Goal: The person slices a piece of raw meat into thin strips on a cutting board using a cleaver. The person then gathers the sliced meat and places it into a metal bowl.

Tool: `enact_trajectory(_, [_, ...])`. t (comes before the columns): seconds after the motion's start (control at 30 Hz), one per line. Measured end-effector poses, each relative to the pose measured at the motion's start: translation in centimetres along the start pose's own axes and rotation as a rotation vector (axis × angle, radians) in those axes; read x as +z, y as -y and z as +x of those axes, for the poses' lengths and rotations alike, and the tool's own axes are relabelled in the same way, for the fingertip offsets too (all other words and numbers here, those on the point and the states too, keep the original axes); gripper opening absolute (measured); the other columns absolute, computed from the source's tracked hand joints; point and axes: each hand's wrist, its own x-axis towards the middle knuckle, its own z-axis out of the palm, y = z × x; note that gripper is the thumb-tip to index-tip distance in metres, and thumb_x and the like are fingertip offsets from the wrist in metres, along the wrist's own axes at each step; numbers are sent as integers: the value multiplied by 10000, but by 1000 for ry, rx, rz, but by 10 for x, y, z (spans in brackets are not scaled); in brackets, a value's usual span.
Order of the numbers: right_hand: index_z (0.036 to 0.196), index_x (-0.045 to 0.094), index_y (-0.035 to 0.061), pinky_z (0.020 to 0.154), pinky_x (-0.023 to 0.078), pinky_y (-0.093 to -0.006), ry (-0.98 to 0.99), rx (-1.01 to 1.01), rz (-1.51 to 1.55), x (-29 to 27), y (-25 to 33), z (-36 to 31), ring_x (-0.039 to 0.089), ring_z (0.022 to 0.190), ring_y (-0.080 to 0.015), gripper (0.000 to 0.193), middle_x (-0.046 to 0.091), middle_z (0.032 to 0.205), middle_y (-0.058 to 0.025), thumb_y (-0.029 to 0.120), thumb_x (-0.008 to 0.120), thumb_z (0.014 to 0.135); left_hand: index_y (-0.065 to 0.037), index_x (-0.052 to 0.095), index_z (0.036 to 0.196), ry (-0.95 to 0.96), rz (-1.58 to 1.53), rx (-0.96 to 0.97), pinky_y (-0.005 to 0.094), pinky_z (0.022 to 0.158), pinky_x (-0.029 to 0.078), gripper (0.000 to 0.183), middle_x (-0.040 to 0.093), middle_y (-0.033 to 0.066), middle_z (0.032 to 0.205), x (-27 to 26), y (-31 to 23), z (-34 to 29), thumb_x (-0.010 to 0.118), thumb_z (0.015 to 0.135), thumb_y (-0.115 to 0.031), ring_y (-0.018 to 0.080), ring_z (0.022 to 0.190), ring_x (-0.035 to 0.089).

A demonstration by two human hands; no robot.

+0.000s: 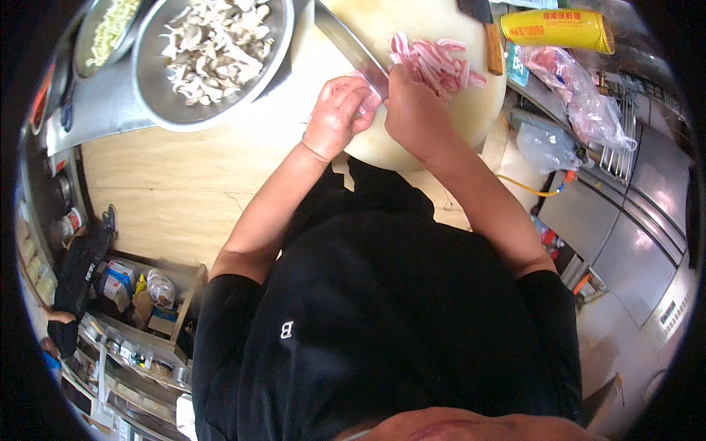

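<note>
My right hand (pixel 417 112) is closed around the handle end of a kitchen knife, and its wide blade (pixel 351 45) points away to the far left. Under the curled fingers of my left hand (pixel 334 117) is a piece of pink raw meat (pixel 368 103), right beside the blade. Both hands work over a round, pale cutting board (pixel 471 110). Just beyond my right hand lies a heap of sliced, fatty pink meat (pixel 435 65). The knife's handle is hidden by my fingers.
Left of the board stands a metal bowl (pixel 147 95) of torn mushrooms; another bowl (pixel 84 51) holds shredded green vegetable. A wooden-handled tool (pixel 493 50) lies at the board's right edge. Beyond are a yellow package (pixel 557 31) and bagged meat (pixel 577 95). Someone in black (pixel 81 272) is far left.
</note>
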Motion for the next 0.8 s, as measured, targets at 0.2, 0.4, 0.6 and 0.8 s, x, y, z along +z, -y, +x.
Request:
enact_trajectory(0.2, [1101, 461, -31, 716, 483, -560, -106, -104, 50, -8, -5, -35, 636, 820, -484, 291, 643, 822, -292, 55, 600, 860, -45, 634, 990, -31, 39, 95, 374, 881, 525, 432, 661, 81, 994, -4, -4, 8, 799, 593, -5, 292, 1018, 617])
enact_trajectory(0.4, [1121, 432, -53, 734, 481, -558, -217, -191, 51, -6, -4, -33, 621, 856, -499, 331, 636, 860, -312, 43, 598, 851, -51, 654, 963, -28, 3, 38, 374, 871, 521, 390, 664, 68, 1009, 1, 0, -2, 790, 602, 6, 277, 1007, 619])
enact_trajectory(0.6, [1025, 490, -19, 829, 483, -538, 60, 41, 59, 3, 1, 13, 621, 976, -464, 162, 620, 1026, -310, 43, 517, 877, -64, 659, 985, -38, -3, 53, 376, 865, 527, 457, 673, 53, 984, -1, -1, 1, 773, 550, 19, 279, 990, 635])
enact_trajectory(0.8, [1188, 433, -58, 787, 467, -560, -113, -34, -62, 1, -1, -23, 616, 952, -475, 418, 620, 977, -335, 36, 621, 826, -72, 665, 958, -76, -23, 8, 351, 879, 529, 381, 663, 38, 991, -1, -4, 2, 776, 603, 8, 266, 1004, 635])
